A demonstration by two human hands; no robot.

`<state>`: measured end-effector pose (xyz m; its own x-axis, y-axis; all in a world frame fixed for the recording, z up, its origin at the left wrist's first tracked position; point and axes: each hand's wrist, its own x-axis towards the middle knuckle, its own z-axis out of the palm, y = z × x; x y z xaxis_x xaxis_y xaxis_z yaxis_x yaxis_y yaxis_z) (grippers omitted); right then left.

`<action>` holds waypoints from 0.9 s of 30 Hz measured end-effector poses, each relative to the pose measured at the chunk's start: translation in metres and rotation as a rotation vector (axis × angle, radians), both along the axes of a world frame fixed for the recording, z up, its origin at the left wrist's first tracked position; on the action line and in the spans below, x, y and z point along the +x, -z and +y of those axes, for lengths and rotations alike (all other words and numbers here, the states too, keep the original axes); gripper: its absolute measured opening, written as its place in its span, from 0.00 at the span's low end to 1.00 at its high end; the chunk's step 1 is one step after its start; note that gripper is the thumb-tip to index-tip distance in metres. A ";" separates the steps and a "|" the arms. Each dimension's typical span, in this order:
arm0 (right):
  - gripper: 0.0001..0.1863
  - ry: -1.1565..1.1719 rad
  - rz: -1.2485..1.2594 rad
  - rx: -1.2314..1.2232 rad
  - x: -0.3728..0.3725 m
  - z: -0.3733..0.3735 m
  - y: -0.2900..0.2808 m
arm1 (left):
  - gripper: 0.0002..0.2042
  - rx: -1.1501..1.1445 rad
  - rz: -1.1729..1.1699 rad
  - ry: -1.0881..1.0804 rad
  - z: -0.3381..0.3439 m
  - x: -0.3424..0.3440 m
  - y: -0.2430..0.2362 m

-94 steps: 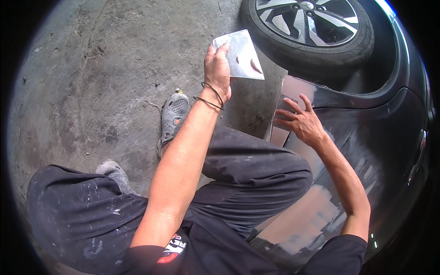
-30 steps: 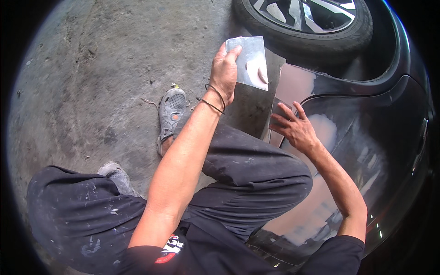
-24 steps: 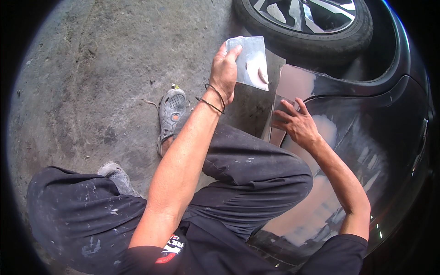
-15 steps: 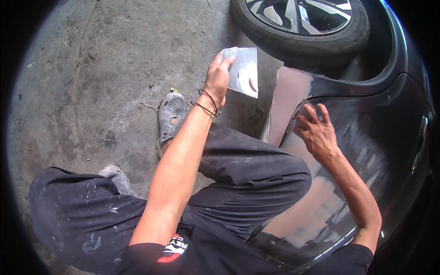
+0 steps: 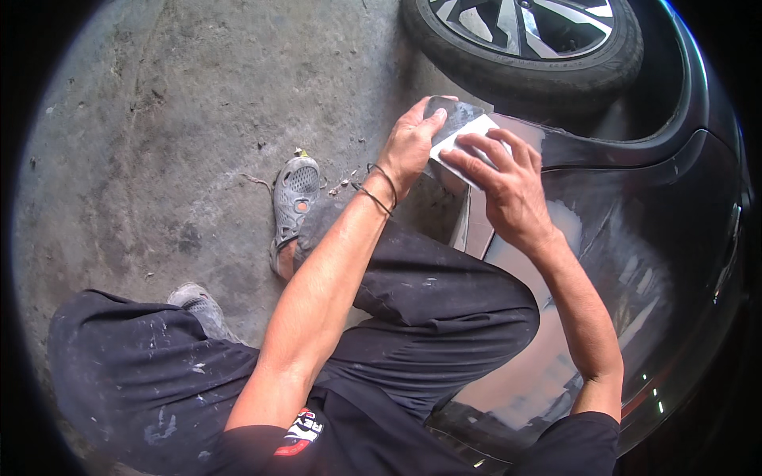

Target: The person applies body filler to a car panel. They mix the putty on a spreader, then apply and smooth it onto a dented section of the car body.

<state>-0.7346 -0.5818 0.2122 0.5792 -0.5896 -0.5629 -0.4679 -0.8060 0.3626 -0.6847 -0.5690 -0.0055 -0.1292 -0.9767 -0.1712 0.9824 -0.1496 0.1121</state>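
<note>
My left hand (image 5: 411, 147) grips a thin metal plate (image 5: 454, 113) by its left edge, thumb on top. My right hand (image 5: 508, 178) is closed on a flat, bright rectangular spreader (image 5: 460, 152), fingers laid across its face. The spreader lies slanted over the plate and covers much of it; whether any paste is between them is hidden. Both hands are above the corner of a dark car panel (image 5: 579, 186), where a pinkish-brown filler patch (image 5: 478, 218) shows. A larger filler patch (image 5: 508, 373) lies lower on the panel, beside my knee.
A car wheel (image 5: 524, 59) with a black tyre stands at the top, next to the wheel arch edge (image 5: 635, 151). My bent leg (image 5: 452, 285) is close to the panel. My grey clog (image 5: 298, 198) rests on the stained concrete floor (image 5: 175, 159).
My right hand has moved up and left from the panel to the plate, bringing the spreader onto it. My left hand has shifted slightly right and down, tilting the plate.
</note>
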 end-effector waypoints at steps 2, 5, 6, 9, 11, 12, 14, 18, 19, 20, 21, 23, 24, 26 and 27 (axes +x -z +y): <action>0.32 0.007 0.001 0.045 -0.003 0.007 -0.006 | 0.16 0.046 -0.005 -0.047 -0.003 -0.001 0.001; 0.32 -0.001 0.160 0.092 -0.025 0.010 -0.047 | 0.16 0.252 0.089 -0.213 -0.015 0.012 -0.004; 0.32 -0.083 0.283 0.015 -0.038 0.013 -0.060 | 0.16 0.247 0.048 -0.238 -0.019 0.024 0.000; 0.32 -0.171 0.465 -0.069 -0.076 0.016 -0.075 | 0.16 0.259 0.023 -0.278 -0.018 0.044 0.010; 0.29 -0.182 0.491 -0.017 -0.088 0.016 -0.070 | 0.15 0.284 0.051 -0.280 -0.018 0.043 0.014; 0.27 -0.202 0.504 0.003 -0.093 0.014 -0.066 | 0.15 0.280 0.057 -0.281 -0.019 0.041 0.014; 0.26 -0.185 0.503 0.003 -0.099 0.010 -0.057 | 0.17 0.278 0.016 -0.219 -0.018 0.036 0.012; 0.24 -0.195 0.496 -0.019 -0.106 -0.003 -0.044 | 0.18 0.282 -0.006 -0.199 -0.016 0.034 0.020; 0.24 -0.224 0.524 -0.057 -0.107 -0.004 -0.043 | 0.18 0.274 -0.023 -0.199 -0.015 0.034 0.021; 0.23 -0.175 0.533 -0.044 -0.105 0.000 -0.048 | 0.18 0.266 -0.038 -0.199 -0.015 0.033 0.023; 0.23 -0.174 0.530 -0.042 -0.093 0.001 -0.048 | 0.18 0.268 -0.041 -0.197 -0.014 0.034 0.024; 0.23 -0.087 0.694 -0.015 -0.068 0.007 -0.046 | 0.18 0.293 0.004 -0.164 -0.011 0.036 0.023; 0.23 -0.082 0.657 0.002 -0.067 0.007 -0.046 | 0.18 0.289 0.006 -0.167 -0.013 0.034 0.022; 0.23 -0.174 0.581 0.000 -0.071 -0.001 -0.045 | 0.18 0.261 0.026 -0.206 -0.018 0.032 0.019; 0.23 -0.256 0.507 0.005 -0.076 -0.004 -0.043 | 0.18 0.261 0.028 -0.204 -0.018 0.033 0.017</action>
<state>-0.8104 -0.5855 0.2550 0.3602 -0.4621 -0.8104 -0.0259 -0.8733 0.4864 -0.6521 -0.5865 -0.0224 0.0560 -0.9066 -0.4182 0.9972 0.0301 0.0682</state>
